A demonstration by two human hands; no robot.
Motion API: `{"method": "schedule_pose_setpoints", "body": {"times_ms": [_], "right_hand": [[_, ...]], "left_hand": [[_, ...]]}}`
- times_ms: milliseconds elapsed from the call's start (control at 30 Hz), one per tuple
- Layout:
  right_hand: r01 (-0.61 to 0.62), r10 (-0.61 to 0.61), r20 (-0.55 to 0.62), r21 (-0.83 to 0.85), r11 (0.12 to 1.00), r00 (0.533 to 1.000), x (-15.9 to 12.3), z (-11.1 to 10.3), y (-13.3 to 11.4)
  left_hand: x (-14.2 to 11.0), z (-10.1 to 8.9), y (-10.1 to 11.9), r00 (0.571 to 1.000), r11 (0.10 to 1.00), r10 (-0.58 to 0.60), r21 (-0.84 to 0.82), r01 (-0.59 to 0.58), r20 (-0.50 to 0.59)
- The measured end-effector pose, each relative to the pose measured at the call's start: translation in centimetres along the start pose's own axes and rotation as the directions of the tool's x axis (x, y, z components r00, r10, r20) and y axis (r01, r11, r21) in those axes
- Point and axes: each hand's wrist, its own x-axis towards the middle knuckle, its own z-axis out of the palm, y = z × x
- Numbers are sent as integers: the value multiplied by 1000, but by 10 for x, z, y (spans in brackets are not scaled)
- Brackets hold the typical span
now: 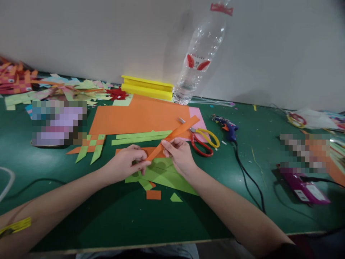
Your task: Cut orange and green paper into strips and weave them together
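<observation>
Orange paper strip [176, 136], pinched between fingertips of left hand [134, 162] and right hand [179, 154], slanted up rightward, away from the wearer.

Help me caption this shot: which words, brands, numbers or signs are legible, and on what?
None is legible.
Red-and-white label on clear bottle: small characters, too blurred.
Yellow strip, lower left: marks too blurred.
Purple device: nothing readable.
Pixelated patches, left and right: hidden.
</observation>
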Motion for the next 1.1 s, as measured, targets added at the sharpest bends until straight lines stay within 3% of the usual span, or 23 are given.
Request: {"method": "schedule_pose_setpoints", "body": {"times_ms": [533,733,967,1100], "right_hand": [[-9,8,14,41,999,1000,1,-2,2],[-56,61,-30,148,987,998,3,0,-4],[-48,51,-19,140,989,999,3,1,-5],[-46,51,-29,161,986,998,2,1,-4]], "left_hand": [[1,0,2,1000,1000,-27,-15,27,8],[0,0,3,998,999,33,-8,-33,48],[-3,1,2,999,999,25,-39,-23,40],[-3,1,3,995,994,88,-65,-85,40]]}}
